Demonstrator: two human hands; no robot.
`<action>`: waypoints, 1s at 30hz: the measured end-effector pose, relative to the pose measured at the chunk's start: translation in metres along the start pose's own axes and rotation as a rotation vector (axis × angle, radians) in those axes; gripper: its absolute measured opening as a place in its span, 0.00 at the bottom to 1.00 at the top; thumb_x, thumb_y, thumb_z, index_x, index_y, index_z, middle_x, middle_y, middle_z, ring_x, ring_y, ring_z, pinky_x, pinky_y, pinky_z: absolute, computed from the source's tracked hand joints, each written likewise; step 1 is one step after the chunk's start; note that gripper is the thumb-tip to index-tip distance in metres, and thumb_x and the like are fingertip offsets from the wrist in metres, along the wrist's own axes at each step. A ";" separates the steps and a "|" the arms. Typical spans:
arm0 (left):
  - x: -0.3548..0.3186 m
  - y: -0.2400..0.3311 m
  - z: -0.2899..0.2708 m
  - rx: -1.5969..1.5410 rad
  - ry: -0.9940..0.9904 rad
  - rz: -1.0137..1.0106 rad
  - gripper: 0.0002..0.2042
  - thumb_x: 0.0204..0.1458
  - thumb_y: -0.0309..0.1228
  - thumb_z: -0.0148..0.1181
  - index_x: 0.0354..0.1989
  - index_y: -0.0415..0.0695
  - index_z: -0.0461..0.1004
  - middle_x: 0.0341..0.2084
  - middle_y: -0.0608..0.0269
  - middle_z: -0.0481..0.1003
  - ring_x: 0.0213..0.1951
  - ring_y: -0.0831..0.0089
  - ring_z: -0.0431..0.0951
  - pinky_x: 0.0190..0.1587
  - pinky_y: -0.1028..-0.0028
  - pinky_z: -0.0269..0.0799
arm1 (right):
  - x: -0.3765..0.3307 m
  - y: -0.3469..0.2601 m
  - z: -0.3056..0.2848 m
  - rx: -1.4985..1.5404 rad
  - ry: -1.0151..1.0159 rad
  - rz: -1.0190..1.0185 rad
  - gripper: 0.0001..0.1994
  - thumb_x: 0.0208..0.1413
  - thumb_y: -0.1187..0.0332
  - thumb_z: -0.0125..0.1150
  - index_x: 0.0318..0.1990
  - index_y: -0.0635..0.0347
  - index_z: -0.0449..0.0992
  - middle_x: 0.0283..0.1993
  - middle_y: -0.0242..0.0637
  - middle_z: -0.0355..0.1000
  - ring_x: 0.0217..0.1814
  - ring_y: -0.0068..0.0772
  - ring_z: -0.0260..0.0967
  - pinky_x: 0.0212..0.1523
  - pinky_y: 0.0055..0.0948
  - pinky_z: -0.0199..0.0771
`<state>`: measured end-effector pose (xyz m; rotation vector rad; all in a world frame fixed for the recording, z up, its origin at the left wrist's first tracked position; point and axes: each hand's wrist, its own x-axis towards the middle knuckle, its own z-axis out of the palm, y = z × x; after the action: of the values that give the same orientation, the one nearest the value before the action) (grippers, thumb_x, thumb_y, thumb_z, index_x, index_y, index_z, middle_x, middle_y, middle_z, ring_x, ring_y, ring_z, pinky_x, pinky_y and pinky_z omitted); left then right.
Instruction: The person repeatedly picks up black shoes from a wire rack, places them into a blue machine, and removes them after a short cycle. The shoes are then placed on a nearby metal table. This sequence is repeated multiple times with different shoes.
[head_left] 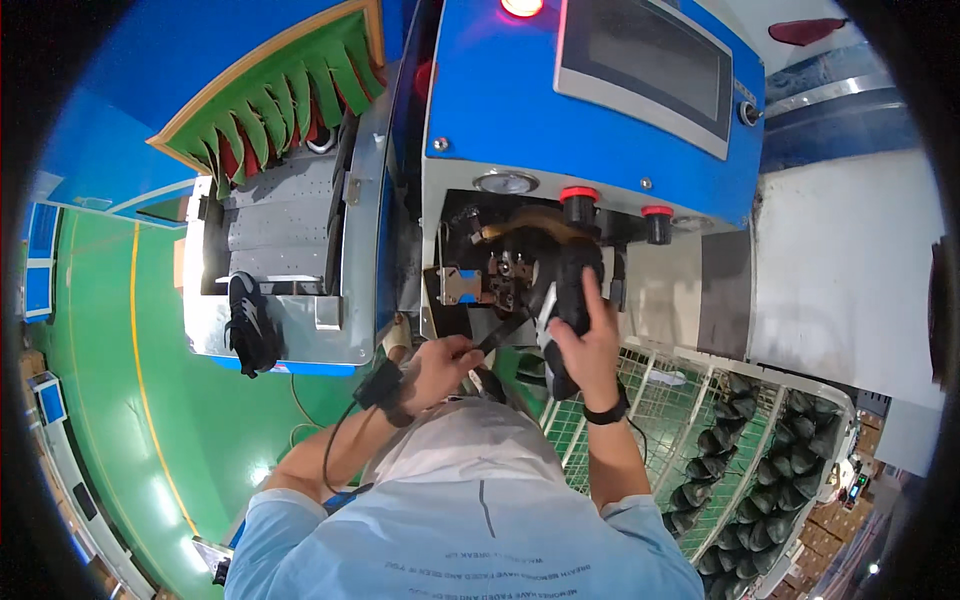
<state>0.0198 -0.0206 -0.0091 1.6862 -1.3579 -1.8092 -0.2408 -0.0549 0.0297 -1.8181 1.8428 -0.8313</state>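
Observation:
My right hand (588,345) grips a black shoe with a white stripe (562,300) and holds it up against the dark opening of a blue machine (500,90). My left hand (445,365) is closed on a thin dark strap or lace (497,336) that runs up to the shoe. Metal clamps and a brass-coloured part (505,265) sit just behind the shoe inside the machine. Two black knobs with red caps (579,205) stick out above it.
A grey conveyor (280,225) with a black shoe (248,325) at its end comes out from under green flaps (280,105) on the left. A wire rack (760,440) holding several dark shoes stands at the lower right. Green floor (120,400) lies left.

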 end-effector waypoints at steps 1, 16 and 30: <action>0.008 -0.001 0.001 -0.013 -0.002 -0.022 0.17 0.61 0.40 0.64 0.45 0.35 0.83 0.26 0.55 0.81 0.29 0.71 0.80 0.36 0.67 0.75 | 0.002 -0.007 0.009 -0.151 -0.004 -0.025 0.44 0.48 0.67 0.71 0.77 0.40 0.65 0.47 0.52 0.69 0.46 0.59 0.72 0.47 0.49 0.76; 0.042 -0.069 -0.004 -0.076 0.040 0.107 0.17 0.67 0.40 0.55 0.45 0.38 0.82 0.27 0.51 0.79 0.31 0.67 0.80 0.35 0.63 0.74 | 0.022 -0.012 0.064 -0.499 0.005 -0.021 0.43 0.56 0.61 0.68 0.81 0.38 0.58 0.56 0.64 0.65 0.51 0.71 0.69 0.50 0.58 0.74; -0.002 0.018 -0.017 -0.482 -0.525 -0.215 0.32 0.66 0.62 0.55 0.43 0.38 0.81 0.31 0.61 0.83 0.32 0.72 0.84 0.36 0.69 0.79 | -0.130 -0.017 0.041 -0.336 0.191 -0.196 0.36 0.54 0.66 0.73 0.73 0.55 0.69 0.64 0.71 0.62 0.55 0.75 0.67 0.56 0.60 0.71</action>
<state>0.0294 -0.0352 0.0089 1.1812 -0.8058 -2.5719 -0.1938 0.0697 -0.0037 -2.2237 2.0471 -0.8262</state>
